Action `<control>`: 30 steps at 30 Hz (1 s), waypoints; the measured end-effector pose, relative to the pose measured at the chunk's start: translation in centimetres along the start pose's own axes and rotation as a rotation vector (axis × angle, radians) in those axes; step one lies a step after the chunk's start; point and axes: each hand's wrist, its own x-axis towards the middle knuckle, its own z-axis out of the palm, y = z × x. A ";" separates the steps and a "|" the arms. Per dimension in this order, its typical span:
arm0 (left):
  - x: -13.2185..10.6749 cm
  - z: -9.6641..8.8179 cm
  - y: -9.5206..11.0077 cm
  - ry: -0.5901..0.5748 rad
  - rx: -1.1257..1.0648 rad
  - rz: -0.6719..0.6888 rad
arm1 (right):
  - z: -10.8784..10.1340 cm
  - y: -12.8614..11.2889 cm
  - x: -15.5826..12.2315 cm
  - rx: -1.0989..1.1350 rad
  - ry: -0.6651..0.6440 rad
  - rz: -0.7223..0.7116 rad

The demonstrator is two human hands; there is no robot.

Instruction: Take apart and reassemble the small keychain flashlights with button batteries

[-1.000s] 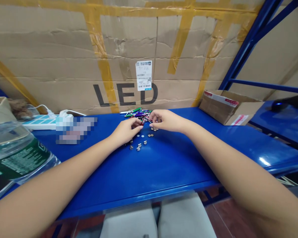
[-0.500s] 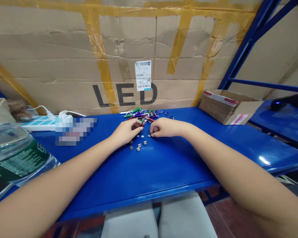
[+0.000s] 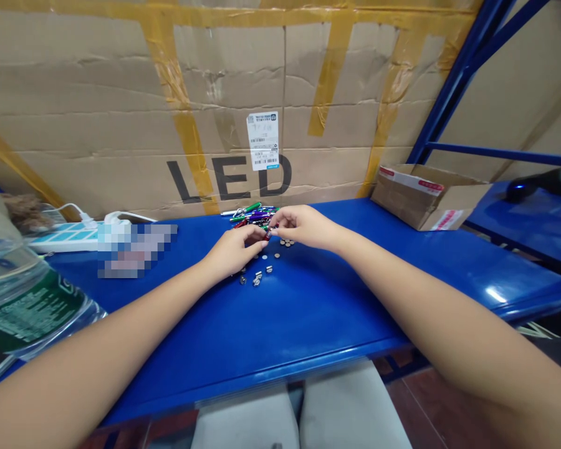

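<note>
My left hand (image 3: 237, 249) is closed round a small red metal tube (image 3: 268, 233) with a silvery end. At that end, my right hand (image 3: 303, 227) has its thumb and fingertips pinched together; whatever is between them is too small to make out. Behind both hands lies a heap of slim metallic pen-like tubes (image 3: 255, 212) in green, purple, red and silver. Several round button cells (image 3: 287, 242) rest beneath my right hand, with another single button cell (image 3: 277, 255) nearer me. Several small silver caps (image 3: 257, 279) lie on the blue table in front of my left hand.
A large taped carton (image 3: 229, 81) walls off the back of the blue table (image 3: 299, 312). To the left are a white power strip (image 3: 70, 237) and a big water bottle (image 3: 32, 305). An open cardboard box (image 3: 416, 196) stands at the right by a blue frame (image 3: 453, 93).
My right hand has lifted from the button cells on the table and moved up and left to the red tube. My left hand stays closed on the tube. The view has shifted slightly.
</note>
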 end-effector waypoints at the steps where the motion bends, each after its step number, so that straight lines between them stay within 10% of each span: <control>1: 0.0 0.0 0.0 0.000 0.002 0.000 | 0.0 0.0 0.0 -0.008 -0.002 -0.006; 14: 0.0 0.0 0.0 0.040 0.085 0.030 | -1.6 -1.3 -1.1 -0.296 -0.141 0.042; 30: -0.2 -0.1 0.2 0.049 0.121 0.030 | 1.6 -2.1 -2.1 -0.390 -0.134 0.043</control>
